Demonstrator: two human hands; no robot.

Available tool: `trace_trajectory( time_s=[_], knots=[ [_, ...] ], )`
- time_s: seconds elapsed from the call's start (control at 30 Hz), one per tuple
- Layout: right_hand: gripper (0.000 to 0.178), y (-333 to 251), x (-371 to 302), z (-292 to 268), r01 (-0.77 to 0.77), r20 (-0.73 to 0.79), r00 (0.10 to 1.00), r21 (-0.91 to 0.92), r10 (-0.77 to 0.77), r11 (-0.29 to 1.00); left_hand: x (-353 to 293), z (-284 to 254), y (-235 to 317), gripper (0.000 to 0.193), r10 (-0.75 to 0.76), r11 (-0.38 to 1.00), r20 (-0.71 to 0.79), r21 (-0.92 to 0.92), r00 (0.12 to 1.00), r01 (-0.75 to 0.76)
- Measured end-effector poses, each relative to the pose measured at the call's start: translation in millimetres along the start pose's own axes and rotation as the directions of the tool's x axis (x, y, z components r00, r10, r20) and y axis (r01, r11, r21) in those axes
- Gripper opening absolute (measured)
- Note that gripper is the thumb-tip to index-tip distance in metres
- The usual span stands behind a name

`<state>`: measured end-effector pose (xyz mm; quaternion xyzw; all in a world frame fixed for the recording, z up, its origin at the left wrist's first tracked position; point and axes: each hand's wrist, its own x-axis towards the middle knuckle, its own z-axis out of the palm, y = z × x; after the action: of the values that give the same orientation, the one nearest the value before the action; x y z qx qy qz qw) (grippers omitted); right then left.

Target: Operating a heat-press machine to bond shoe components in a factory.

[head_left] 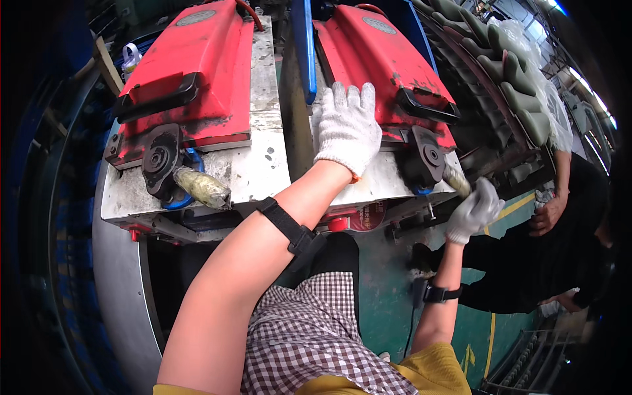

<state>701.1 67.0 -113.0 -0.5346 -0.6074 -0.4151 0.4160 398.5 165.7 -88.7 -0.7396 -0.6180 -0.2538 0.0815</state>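
My left hand (349, 128), in a white knit glove, lies flat with its fingers stretched out against the left side of the right-hand red machine cover (368, 59). That cover has a black bar handle (428, 105) across its near end. Below it sits a dark pivot block (424, 158), from which a worn, tape-wrapped lever grip (457, 181) sticks out to the right. Right at the end of this grip is my right hand (475, 209), gloved too and slightly smeared. Whether its fingers close on the grip is not clear.
A second red cover (197, 59) with its own taped lever (203, 187) stands to the left. A blue panel (304, 52) rises between the machines. Dark green curved pieces (526, 112) hang on a rack at right. Another person (559, 237) in dark clothes is close on my right.
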Motion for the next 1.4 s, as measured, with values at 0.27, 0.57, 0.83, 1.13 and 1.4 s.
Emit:
trace_trajectory(
  time_s=[0.27, 0.57, 0.83, 1.13, 1.4],
  knots=[
    [0.034, -72.6, 43.7, 36.3, -0.005, 0.061, 0.998, 0.400, -0.021, 0.916, 0.5, 2.4, -7.6, 0.070, 0.000, 1.000, -0.008, 0.019, 1.000, 0.000],
    [0.025, -4.5, 25.2, 65.4, -0.473, 0.396, 0.867, 0.461, 0.303, 0.751, -121.1, -158.3, -35.6, 0.027, 0.336, -0.295, 0.078, -0.938, 0.938, 0.183],
    [0.034, -173.3, 76.1, -41.0, -0.333, 0.377, 0.926, 0.805, 0.010, 0.491, -161.9, -215.8, -125.8, 0.036, 0.267, 0.683, -0.397, -0.565, 0.878, -0.463],
    [0.029, -358.6, 169.7, -175.1, 0.154, 0.239, 0.480, 0.924, -0.844, 0.349, -104.7, -172.2, -261.8, 0.011, 0.131, 0.991, -0.370, 0.039, 0.920, -0.125],
    [0.027, -425.0, 178.2, -189.0, 0.191, -0.008, 0.448, 0.978, -0.894, 0.087, -64.4, -154.9, -274.2, 0.009, 0.257, 0.959, -0.614, 0.067, 0.747, -0.275]
  ],
)
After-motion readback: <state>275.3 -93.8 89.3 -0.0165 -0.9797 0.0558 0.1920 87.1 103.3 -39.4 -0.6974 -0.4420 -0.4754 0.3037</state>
